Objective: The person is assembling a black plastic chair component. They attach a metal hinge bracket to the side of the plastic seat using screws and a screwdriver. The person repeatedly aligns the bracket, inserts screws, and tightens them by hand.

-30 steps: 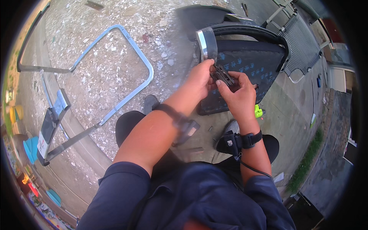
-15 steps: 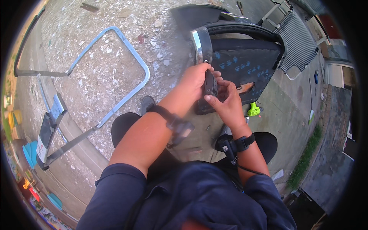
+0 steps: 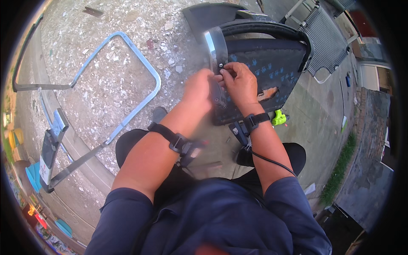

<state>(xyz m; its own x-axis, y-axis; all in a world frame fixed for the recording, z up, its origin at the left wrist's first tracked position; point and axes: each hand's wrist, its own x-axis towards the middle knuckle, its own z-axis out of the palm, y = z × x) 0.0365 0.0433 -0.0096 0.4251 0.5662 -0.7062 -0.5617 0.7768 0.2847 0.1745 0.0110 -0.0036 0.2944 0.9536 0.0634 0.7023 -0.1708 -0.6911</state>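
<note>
A black padded seat [image 3: 267, 63] with blue markings and a torn patch lies in front of me, tipped on the ground. Along its left side runs a curved chair arm [image 3: 220, 47], black with a shiny metal edge. My left hand [image 3: 199, 87] is closed around the lower part of this chair arm; motion blurs it a little. Just below a small bolt [image 3: 221, 66] on the arm, my right hand [image 3: 241, 83] pinches with thumb and forefinger. Whatever sits between those fingertips is hidden.
A bent metal chair frame [image 3: 148, 70] lies on the paint-flecked ground at left. Close to the seat's right corner is a lime-green power tool [image 3: 279, 117]. Beyond the seat stands a grey mesh chair [image 3: 325, 40]. A grass strip [image 3: 340, 170] borders the right side.
My right hand has moved up and left, from the arm's lower end to just beneath the bolt. The left hand has shifted slightly left, still at the chair arm.
</note>
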